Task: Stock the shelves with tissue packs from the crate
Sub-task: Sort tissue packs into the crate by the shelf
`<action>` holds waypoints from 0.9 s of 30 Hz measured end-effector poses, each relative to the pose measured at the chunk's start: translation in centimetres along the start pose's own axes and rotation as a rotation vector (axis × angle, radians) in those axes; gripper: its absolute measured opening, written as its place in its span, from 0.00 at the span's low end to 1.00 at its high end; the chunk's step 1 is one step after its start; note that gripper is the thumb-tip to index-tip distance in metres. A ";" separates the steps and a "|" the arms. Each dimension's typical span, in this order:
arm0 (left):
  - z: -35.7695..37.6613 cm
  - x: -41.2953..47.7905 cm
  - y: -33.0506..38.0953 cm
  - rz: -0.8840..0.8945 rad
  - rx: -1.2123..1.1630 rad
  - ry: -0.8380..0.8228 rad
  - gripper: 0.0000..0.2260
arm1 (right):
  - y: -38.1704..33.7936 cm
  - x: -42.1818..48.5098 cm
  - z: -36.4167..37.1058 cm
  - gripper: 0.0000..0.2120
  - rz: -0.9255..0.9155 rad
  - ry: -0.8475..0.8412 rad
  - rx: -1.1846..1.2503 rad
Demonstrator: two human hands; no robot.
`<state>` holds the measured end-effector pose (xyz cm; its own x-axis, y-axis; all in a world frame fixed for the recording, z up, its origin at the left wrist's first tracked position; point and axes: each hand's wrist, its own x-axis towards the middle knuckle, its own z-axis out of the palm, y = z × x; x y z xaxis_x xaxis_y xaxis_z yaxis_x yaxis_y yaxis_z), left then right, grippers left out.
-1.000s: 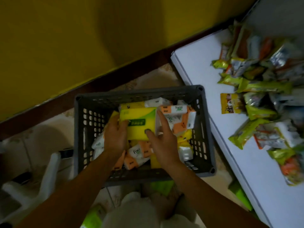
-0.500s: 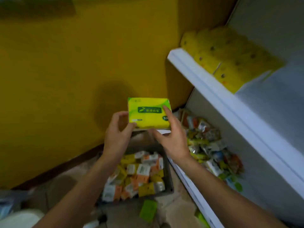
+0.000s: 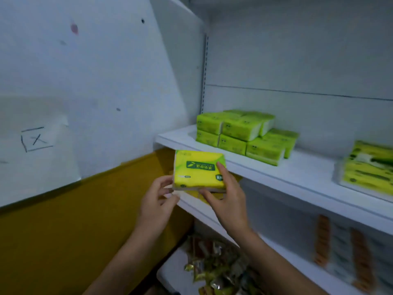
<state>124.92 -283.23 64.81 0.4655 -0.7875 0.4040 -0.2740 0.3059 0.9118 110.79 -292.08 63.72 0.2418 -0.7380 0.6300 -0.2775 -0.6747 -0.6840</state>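
Both the left hand [image 3: 156,201] and right hand [image 3: 227,201] pinched a glossy, yellow-green, rectangular plastic-wrapped tissue pack [image 3: 198,170], held in the air at the smooth white shelf [image 3: 265,169]'s near left edge. Farther right sat stacked green tissue packs [image 3: 240,133]; crinkly snack packets [image 3: 214,267] lay below.

Illumination is reading dim and cool, with no lamp appearing in view. The white wall [image 3: 95,71] above and left of the hands is taking on a flat bluish-grey cast. The yellow wall band [image 3: 63,241] below the left hand [image 3: 157,201] is sinking into dark ochre shadow. The tissue pack [image 3: 197,169], held between the left hand and the right hand [image 3: 229,201], is rendering brightest and sharpest. The stacked packs [image 3: 240,133] above and right of the hands are blurring softly. The orange items [image 3: 361,262] far to the lower right are smearing heavily. The shelf edge [image 3: 297,186] right of the hands is slanting steeply under wide-angle distortion. The snack packets [image 3: 219,271] below the hands are showing dark and soft.
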 end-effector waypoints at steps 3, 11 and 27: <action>4.0 1.7 3.4 0.054 -0.028 -0.085 0.14 | -0.5 1.6 -5.4 0.37 -0.002 0.106 -0.110; 19.1 3.7 8.2 0.146 -0.096 -0.267 0.14 | 2.1 3.2 -20.5 0.35 0.064 0.308 -0.325; 39.6 4.1 6.3 -0.079 -0.101 -0.401 0.11 | 15.3 6.0 -40.3 0.34 0.484 0.327 -0.681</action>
<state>91.73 -305.73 69.26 0.1118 -0.9504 0.2902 -0.1575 0.2714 0.9495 70.53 -306.43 71.89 -0.2929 -0.8303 0.4742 -0.7969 -0.0621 -0.6010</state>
